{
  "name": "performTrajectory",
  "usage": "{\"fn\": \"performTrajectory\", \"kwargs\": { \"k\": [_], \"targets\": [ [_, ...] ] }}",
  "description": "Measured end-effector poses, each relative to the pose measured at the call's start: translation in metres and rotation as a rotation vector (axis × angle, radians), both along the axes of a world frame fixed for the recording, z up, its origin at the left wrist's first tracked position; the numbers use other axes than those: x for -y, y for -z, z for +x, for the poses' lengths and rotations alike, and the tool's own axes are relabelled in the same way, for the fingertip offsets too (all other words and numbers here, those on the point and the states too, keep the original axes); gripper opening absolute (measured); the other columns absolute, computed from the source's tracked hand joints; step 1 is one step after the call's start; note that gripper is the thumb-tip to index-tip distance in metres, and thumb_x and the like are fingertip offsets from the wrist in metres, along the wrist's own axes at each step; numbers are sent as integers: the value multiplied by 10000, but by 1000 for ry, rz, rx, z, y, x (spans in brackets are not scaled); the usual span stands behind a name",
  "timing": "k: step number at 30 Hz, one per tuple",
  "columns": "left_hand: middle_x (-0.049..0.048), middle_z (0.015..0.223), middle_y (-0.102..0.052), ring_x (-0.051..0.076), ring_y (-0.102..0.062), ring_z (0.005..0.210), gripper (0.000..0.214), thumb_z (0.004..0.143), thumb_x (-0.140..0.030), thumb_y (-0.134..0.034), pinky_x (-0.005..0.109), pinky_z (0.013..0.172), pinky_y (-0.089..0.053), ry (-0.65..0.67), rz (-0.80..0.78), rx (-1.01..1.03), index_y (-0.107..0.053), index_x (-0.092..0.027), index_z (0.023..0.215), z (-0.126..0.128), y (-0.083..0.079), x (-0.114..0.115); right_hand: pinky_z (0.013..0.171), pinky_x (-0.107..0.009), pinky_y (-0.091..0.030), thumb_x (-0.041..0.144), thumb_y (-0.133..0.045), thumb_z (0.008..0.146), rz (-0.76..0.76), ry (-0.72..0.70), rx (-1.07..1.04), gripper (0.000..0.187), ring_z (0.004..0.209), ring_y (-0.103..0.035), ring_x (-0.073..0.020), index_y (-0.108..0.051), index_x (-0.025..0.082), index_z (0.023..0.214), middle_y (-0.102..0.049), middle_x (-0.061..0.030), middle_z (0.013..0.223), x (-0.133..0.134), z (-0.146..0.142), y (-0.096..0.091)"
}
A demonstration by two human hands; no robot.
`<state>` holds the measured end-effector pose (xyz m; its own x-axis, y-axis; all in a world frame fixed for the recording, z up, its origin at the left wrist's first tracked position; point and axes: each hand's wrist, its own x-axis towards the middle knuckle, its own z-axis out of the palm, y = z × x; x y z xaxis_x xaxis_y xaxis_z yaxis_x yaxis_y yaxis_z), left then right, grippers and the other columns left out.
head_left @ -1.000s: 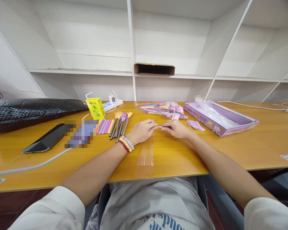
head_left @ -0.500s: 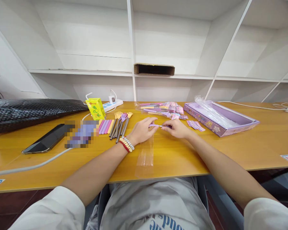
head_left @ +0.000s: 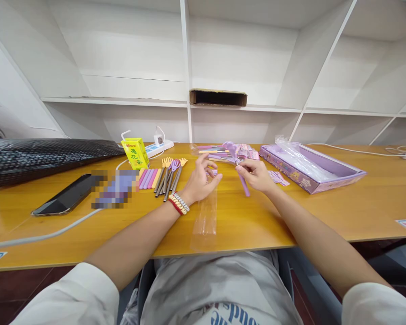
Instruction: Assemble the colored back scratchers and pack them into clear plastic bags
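- The right hand [head_left: 255,175] pinches a purple scratcher [head_left: 243,184] by its shaft; the left hand [head_left: 202,178] is loosely parted beside it, with nothing visibly gripped.
- The scratcher is above the table [head_left: 277,221], its long axis tilted: head up and away from the person, slightly left, handle end down and nearer.
- It is probably light and stiff, smooth enough to slip, with the thin head likely its weakest part; the handle looks the best hold.
- A clear bag [head_left: 205,221] lies below the left hand.
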<state>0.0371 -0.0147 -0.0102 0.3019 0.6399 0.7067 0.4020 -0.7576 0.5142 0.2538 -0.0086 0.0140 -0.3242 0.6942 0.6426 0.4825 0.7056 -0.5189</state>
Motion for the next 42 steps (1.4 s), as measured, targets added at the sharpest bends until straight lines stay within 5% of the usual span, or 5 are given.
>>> {"fn": "performTrajectory", "kwargs": {
  "k": [7,21,29,36,42],
  "targets": [
    [19,821,-643,141,-601,724,458,848,-419,-479,269,671,-468,60,-135,-264,-400,-187,1235,-1,-11,10,403,-236,-411,546,-546,770,-431,-245,-315,390,470,-553,-122,-499,159,758,-606,-34,590,-1,-5,1],
    [13,725,-599,136,-537,650,248,881,-355,-411,258,622,-408,86,-47,-475,-589,-182,869,0,-12,6,396,-236,-452,471,-650,706,-577,-336,-396,373,582,-616,-163,-581,130,839,-636,-63,672,-9,-6,7],
    [37,827,-614,159,-556,739,242,877,-330,-409,292,693,-428,-59,46,-402,-581,-186,969,-1,-13,7,413,-241,-434,440,-666,684,-376,-112,-609,550,537,-550,-127,-426,230,1132,-541,21,688,-17,-1,5],
    [42,844,-605,157,-552,728,213,873,-315,-417,295,686,-425,-153,85,-373,-567,-178,938,-4,-11,4,648,-306,-485,444,-641,712,119,241,-277,410,848,-557,-198,-572,202,1035,-564,-88,985,-20,13,4],
    [34,835,-618,160,-563,735,185,858,-292,-436,295,689,-429,-150,88,-389,-572,-188,927,-4,-12,6,783,-362,-448,441,-630,740,259,267,-77,342,873,-556,-215,-654,211,991,-604,-83,924,-16,17,2]
  ]
}}
